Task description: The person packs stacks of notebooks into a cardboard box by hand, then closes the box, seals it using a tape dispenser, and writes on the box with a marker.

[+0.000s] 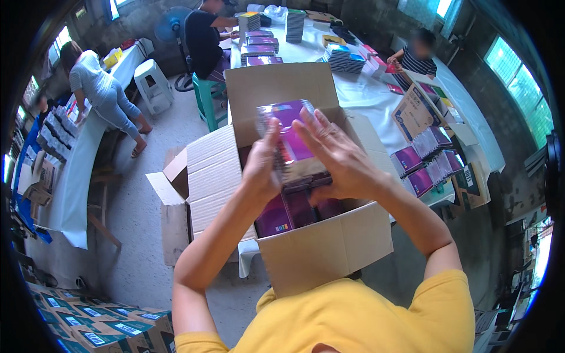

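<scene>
Over the open cardboard box point(325, 250), my left hand point(262, 165) and right hand point(338, 156), arms raised, clasped a purple wrapped pack point(292, 141).

**A packing workroom for printed goods**

The setting is a small workshop or packing room with bare concrete walls and floor and daylight from high windows point(518, 76). Long tables under white covers point(365, 94) carry stacks of shrink-wrapped purple notebooks point(262, 44). Open cardboard cartons point(318, 241) stand on and beside the tables; sealed cartons point(100, 329) lie stacked on the floor. Several people work at the tables, one bent over a side table point(65, 194). Plastic stools point(152, 82) and a standing fan point(173, 29) complete the furnishing.
</scene>
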`<state>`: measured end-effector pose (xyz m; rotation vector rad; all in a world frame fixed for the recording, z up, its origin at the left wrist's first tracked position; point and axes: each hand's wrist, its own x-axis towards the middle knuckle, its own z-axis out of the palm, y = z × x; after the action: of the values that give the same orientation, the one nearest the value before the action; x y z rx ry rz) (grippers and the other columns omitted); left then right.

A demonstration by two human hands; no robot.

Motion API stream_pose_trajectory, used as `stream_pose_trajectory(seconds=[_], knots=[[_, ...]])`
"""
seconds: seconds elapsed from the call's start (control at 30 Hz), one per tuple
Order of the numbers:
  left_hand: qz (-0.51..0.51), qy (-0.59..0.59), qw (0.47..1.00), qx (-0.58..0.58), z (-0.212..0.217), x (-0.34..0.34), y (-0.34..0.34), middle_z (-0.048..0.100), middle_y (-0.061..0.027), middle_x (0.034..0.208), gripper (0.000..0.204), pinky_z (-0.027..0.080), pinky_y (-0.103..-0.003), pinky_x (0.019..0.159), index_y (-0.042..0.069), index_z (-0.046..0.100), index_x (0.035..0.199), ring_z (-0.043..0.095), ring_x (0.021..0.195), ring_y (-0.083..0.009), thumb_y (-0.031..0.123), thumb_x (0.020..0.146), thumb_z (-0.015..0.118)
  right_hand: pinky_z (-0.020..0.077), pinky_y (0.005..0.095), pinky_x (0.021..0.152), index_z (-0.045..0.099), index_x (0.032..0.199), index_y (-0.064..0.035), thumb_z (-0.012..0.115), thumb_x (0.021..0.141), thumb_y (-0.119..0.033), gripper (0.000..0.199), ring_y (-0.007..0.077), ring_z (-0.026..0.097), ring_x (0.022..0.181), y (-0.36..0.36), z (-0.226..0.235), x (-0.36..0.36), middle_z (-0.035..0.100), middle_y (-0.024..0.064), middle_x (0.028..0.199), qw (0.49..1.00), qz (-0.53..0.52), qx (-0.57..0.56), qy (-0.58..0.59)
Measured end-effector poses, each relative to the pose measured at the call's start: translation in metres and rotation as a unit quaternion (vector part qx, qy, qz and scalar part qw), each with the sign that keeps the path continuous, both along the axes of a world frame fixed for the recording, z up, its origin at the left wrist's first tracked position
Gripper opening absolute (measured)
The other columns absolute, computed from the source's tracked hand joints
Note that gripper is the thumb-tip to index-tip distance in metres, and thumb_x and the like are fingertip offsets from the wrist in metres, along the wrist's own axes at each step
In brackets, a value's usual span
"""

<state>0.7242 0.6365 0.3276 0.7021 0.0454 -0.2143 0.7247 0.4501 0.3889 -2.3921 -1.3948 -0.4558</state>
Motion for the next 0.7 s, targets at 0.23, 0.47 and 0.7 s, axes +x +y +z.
stream_pose_trajectory(seconds=[0.23,0.47,0.7], knots=[[-0.058,0.02,0.953,0.297,-0.004,0.019,-0.001,0.005,-0.0144,0.16,0.095,0.018,-0.056,0.113,0.009,0.007,0.154,0.01,0.146,-0.0382,0.064,0.089,0.05,0.0379,0.0549,0.105,0.035,0.144,-0.0011,0.086,0.06,-0.024,0.101,0.0416,0.04,0.133,-0.069,-0.076,0.041,0.039,0.0257,0.144,0.973,-0.149,-0.169,-0.042],[0.006,0.058,0.971,0.234,-0.028,0.022,0.016,0.022,-0.0175,0.155,0.077,0.033,-0.05,0.105,0.013,0.025,0.15,0.032,0.137,-0.0345,0.05,0.09,0.056,0.0505,0.0446,0.09,0.021,0.147,0.0061,0.081,0.066,-0.024,0.106,0.0371,0.059,0.113,-0.054,-0.167,0.095,0.042,0.0278,0.141,0.884,-0.174,-0.422,0.105],[0.042,0.092,0.968,0.231,-0.041,0.023,0.031,0.036,-0.0144,0.146,0.071,0.036,-0.049,0.099,0.014,0.033,0.145,0.042,0.126,-0.0295,0.047,0.088,0.06,0.0428,0.0639,0.092,0.026,0.15,-0.0092,0.079,0.066,-0.035,0.103,0.0451,0.048,0.123,-0.027,-0.173,0.067,0.031,0.0247,0.15,0.889,-0.211,-0.4,-0.067]])
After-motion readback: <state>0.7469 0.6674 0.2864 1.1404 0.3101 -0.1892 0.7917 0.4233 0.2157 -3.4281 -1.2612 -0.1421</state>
